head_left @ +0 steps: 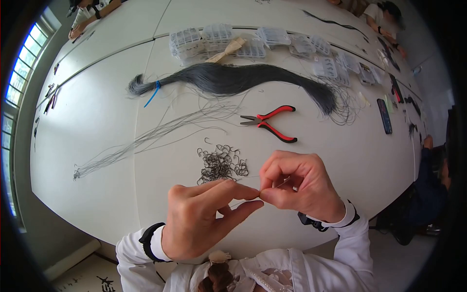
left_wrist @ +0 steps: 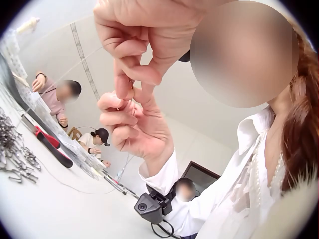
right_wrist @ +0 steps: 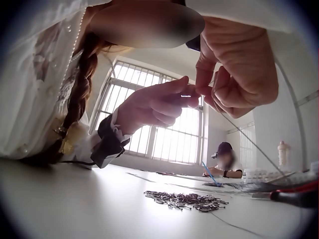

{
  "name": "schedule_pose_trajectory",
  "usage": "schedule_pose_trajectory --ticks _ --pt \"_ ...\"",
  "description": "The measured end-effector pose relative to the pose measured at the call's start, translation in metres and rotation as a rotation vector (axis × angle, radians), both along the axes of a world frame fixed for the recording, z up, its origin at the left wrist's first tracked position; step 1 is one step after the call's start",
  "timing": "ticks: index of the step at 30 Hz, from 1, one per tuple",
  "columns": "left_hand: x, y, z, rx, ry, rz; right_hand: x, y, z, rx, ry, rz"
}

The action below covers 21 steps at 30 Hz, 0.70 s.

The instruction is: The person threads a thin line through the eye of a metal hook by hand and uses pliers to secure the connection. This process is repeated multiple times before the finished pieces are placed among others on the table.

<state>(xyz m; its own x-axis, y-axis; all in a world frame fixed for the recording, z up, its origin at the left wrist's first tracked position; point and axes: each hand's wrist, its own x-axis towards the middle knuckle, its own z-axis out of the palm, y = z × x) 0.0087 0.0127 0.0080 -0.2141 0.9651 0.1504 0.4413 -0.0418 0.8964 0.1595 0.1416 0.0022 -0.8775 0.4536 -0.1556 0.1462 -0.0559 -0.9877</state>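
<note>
Pinching a fine grey strand (right_wrist: 239,131) between the fingertips of my left hand (head_left: 199,219) and right hand (head_left: 296,187), just near of the hook pile (head_left: 221,165), I am judging it light, limp, slippery and best gripped close to its end.

Tiny item (right_wrist: 186,95) in L hand (head_left: 197,221) / R hand (head_left: 296,187) pinch too small to ID; pliers (right_wrist: 294,198) cut off at edge.
</note>
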Motion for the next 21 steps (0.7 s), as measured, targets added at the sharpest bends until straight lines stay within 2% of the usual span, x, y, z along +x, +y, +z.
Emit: schedule_pose_trajectory --ticks 6,21 --pt "0.0000 -0.0010 -0.0003 0.066 0.128 -0.019 0.0002 -0.0009 0.0008 0.003 0.005 0.000" --pt "0.0018 -0.0003 -0.0005 0.156 0.236 0.002 0.0016 -0.0024 0.0009 -0.009 0.018 -0.010"
